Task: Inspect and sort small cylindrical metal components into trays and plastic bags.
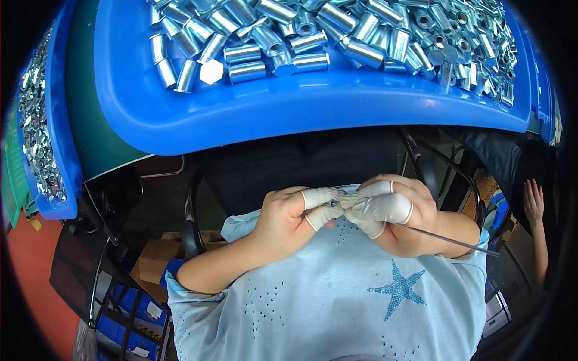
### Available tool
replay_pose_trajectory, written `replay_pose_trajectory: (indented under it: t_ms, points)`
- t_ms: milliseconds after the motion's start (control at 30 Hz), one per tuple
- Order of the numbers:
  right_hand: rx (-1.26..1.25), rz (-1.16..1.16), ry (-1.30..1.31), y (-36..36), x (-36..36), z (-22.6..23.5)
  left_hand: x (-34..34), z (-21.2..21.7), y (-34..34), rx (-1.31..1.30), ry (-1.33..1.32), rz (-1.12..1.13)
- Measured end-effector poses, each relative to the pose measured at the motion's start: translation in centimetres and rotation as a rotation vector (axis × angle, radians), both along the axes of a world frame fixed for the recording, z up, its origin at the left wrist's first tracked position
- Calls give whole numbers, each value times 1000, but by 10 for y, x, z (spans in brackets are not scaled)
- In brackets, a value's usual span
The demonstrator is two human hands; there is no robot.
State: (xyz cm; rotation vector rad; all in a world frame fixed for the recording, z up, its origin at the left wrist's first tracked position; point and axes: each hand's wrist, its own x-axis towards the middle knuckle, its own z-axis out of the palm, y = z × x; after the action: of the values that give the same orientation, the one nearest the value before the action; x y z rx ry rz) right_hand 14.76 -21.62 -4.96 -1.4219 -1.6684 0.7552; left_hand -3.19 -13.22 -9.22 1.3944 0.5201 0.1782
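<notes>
Pale-blue cloth shirt with a blue star of small studs [398,290] lies closest, on the wearer's own chest, forming a backdrop under the hands. Farthest left, a deep blue plastic bin [65,162] holds small shiny metal pieces [37,135], and a dark green tabletop [90,123] shows beside it. Across the top, a broad blue plastic tray [271,114] is heaped with silvery, hollow metal cylinders [366,54] pointing every way; its near rim faces the wearer, probably so pieces are within easy reach.

Left of centre, the bare left hand [286,218], with white rubber finger cots [320,197], has its fingers clamped on a small silvery metal piece [333,204], mostly covered, so its own direction cannot be told. The right hand [409,207] meets it there, its capped fingers closed on a thin, dark, straight metal rod [451,239]. Both hands are likely kept together before the chest for steadiness and a clear view. The rod's long axis slopes down to the right, its free end pointing out past the right forearm; its other end is hidden in the grip. At far right, another person's hand [533,203] hangs open, well apart.
</notes>
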Motion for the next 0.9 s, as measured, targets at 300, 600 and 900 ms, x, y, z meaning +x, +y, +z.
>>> replay_pose_trajectory:
  t_ms: [300,600,900]
  points:
    - [41,-38,64,0,5,4,1,2,1,-80,-29,35]
    - [-34,-13,213,0,10,14,0,-1,0,-234,-64,126]
    - [-25,-34,157,0,3,8,-1,-1,-1,-188,-68,111]
